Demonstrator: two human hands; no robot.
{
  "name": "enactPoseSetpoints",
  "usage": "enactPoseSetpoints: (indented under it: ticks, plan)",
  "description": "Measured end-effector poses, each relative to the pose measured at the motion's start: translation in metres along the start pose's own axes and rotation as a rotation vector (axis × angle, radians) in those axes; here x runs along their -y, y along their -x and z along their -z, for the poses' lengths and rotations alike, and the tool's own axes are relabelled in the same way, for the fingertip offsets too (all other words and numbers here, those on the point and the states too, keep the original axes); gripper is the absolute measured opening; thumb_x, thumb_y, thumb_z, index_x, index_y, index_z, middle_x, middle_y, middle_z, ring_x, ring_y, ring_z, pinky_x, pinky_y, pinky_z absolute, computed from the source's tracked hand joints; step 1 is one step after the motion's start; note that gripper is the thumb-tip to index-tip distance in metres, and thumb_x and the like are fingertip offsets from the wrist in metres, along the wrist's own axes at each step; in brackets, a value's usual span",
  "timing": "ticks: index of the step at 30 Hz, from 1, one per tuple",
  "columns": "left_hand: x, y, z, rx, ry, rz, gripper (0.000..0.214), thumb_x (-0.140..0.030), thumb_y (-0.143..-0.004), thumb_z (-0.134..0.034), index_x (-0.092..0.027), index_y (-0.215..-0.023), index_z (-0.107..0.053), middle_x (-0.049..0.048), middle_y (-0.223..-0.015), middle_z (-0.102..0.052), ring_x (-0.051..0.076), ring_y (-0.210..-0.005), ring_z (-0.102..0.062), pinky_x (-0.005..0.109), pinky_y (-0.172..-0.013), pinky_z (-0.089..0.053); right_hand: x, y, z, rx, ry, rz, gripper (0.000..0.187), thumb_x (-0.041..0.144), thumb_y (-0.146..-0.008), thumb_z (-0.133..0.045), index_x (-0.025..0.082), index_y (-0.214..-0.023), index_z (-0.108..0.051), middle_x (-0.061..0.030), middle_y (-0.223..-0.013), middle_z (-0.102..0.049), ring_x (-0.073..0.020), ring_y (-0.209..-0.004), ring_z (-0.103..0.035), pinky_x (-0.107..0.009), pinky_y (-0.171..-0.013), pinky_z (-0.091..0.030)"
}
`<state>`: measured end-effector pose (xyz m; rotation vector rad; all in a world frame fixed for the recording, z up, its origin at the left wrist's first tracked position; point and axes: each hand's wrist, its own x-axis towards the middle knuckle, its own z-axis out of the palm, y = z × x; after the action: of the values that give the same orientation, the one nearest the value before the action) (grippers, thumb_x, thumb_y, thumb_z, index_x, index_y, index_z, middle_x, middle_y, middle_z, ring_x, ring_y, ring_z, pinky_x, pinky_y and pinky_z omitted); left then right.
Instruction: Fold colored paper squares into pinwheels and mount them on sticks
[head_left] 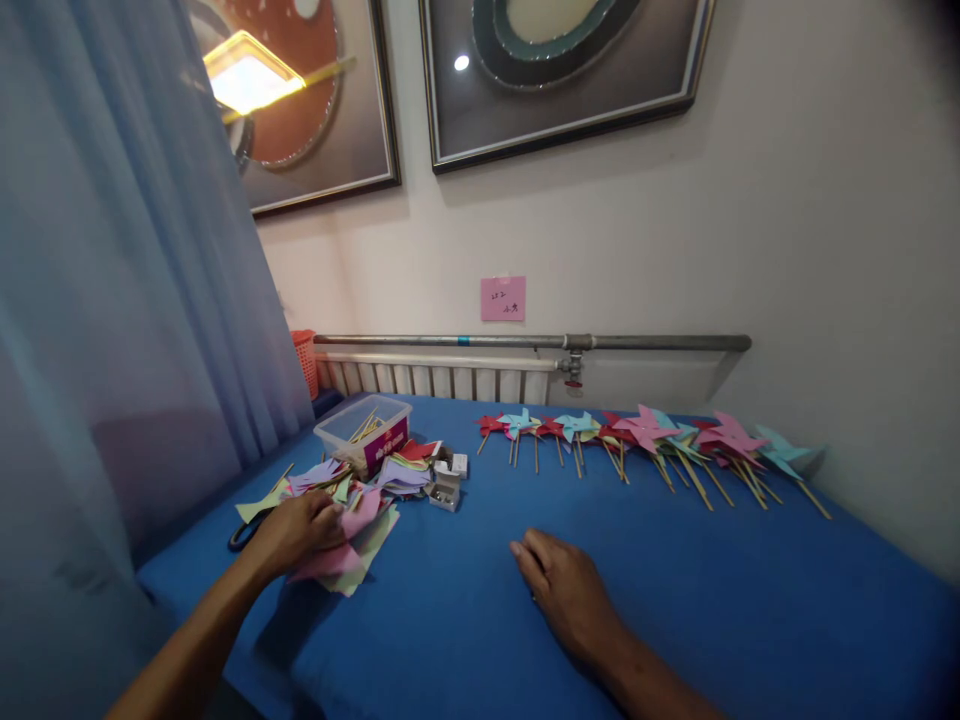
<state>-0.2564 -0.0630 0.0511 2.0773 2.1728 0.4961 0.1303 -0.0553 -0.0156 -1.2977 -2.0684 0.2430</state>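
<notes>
My left hand (304, 530) is closed over the paper pile at the left, its fingers curled on a piece of pink paper (363, 512). More pink and pale green sheets (371, 550) lie under and beside it. Black scissor-like handles (241, 532) poke out by the wrist. My right hand (566, 590) rests low over the blue cover with curled fingers; what they hold, if anything, is hidden. Beyond the left hand are purple paper pieces (405, 477) and a small open box of tiny shiny parts (445, 492).
A clear plastic tub (337, 428) with wooden sticks stands behind the paper. Finished paper pinwheels (649, 430) on sticks lie in a row along the back right of the blue table cover (480, 600). A blue curtain (150, 350) hangs at the left, near an orange basket (304, 360).
</notes>
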Motion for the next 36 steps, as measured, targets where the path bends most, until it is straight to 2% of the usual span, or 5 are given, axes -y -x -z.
enactPoseSetpoints:
  ticks: [8, 13, 19, 26, 36]
  plan:
    - [0.013, 0.053, -0.058, -0.527, -0.098, -0.092, 0.04, -0.046, -0.095, -0.044, -0.019, -0.11, -0.07, 0.0138, -0.124, -0.071, 0.03, -0.12, -0.061, 0.041, -0.103, -0.046, 0.0, 0.0, -0.001, -0.008, 0.009, 0.006, 0.04, 0.04, -0.102, -0.04, 0.024, -0.065, -0.039, 0.0007, -0.062, -0.06, -0.0137, -0.055, -0.05, -0.027, -0.056, -0.031]
    - [0.005, 0.074, -0.088, -0.328, -0.233, -0.215, 0.029, -0.033, -0.098, -0.045, -0.026, -0.104, -0.073, 0.0074, -0.124, -0.072, 0.026, -0.112, -0.066, 0.043, -0.096, -0.048, 0.0, 0.0, -0.002, -0.004, 0.021, -0.004, 0.04, 0.042, -0.102, -0.041, 0.024, -0.066, -0.04, 0.0004, -0.063, -0.06, -0.0144, -0.056, -0.051, -0.027, -0.057, -0.032]
    - [-0.009, 0.068, -0.09, -0.447, -0.222, -0.234, 0.031, -0.03, -0.096, -0.049, -0.024, -0.119, -0.069, 0.0111, -0.131, -0.068, 0.028, -0.121, -0.062, 0.045, -0.102, -0.046, -0.001, 0.0, -0.001, -0.029, 0.015, 0.025, 0.041, 0.042, -0.102, -0.04, 0.024, -0.065, -0.041, 0.0002, -0.063, -0.06, -0.0145, -0.056, -0.052, -0.028, -0.057, -0.033]
    - [-0.033, 0.076, -0.097, -0.222, -0.207, -0.271, 0.029, -0.036, -0.096, -0.053, -0.026, -0.116, -0.072, 0.0084, -0.129, -0.071, 0.028, -0.119, -0.063, 0.045, -0.102, -0.047, -0.002, 0.0, -0.003, -0.008, 0.023, 0.007, 0.042, 0.043, -0.102, -0.039, 0.024, -0.066, -0.04, 0.0003, -0.062, -0.06, -0.0147, -0.056, -0.052, -0.027, -0.056, -0.032]
    - [-0.032, 0.078, -0.101, -0.249, -0.171, -0.251, 0.029, -0.034, -0.095, -0.055, -0.026, -0.117, -0.072, 0.0085, -0.129, -0.07, 0.029, -0.118, -0.064, 0.046, -0.101, -0.049, -0.002, -0.001, -0.003, 0.003, 0.003, 0.003, 0.041, 0.042, -0.102, -0.039, 0.024, -0.065, -0.039, 0.0007, -0.06, -0.059, -0.0155, -0.055, -0.053, -0.028, -0.057, -0.034]
